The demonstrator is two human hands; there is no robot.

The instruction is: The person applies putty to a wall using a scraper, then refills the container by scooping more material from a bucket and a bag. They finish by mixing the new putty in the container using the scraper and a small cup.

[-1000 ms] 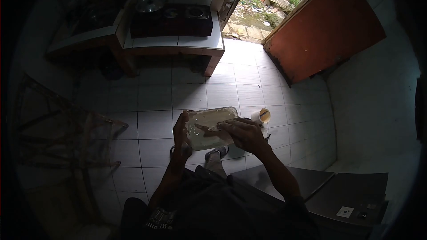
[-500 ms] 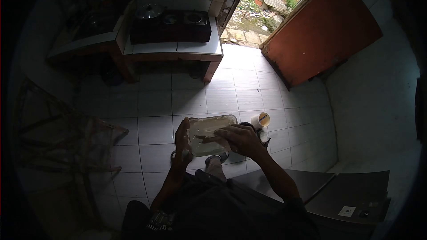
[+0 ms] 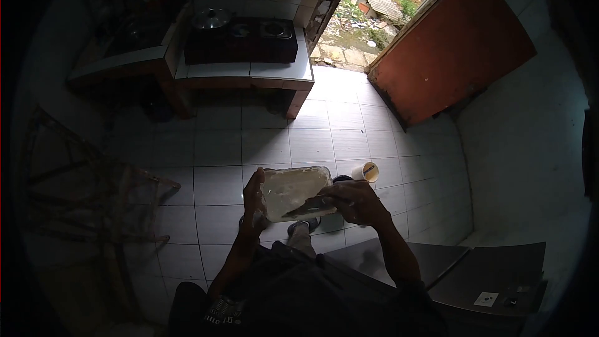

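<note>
My left hand (image 3: 253,203) grips the left side of a translucent rectangular container (image 3: 284,178), its thumb up along the edge. The container is tilted toward me, with whitish smears on its inside. My right hand (image 3: 355,203) is closed around a dark, flat, blade-like tool (image 3: 302,208). That tool reaches down and left over the container's lower right part. Its handle is hidden by the fingers, and whitish marks show on the back of this hand.
A white bucket (image 3: 366,172) with a stick-like thing inside stands on the tiled floor (image 3: 218,187). Left is a wooden frame (image 3: 93,175); ahead, a stove (image 3: 240,40) with a lidded pot (image 3: 211,19). A dark, flat-topped cabinet (image 3: 493,268) is near right, an orange door (image 3: 455,50) beyond.
My right hand has moved right and slightly down, turning, and the dark blade now lies across the container's lower right part. My left hand keeps its hold.
</note>
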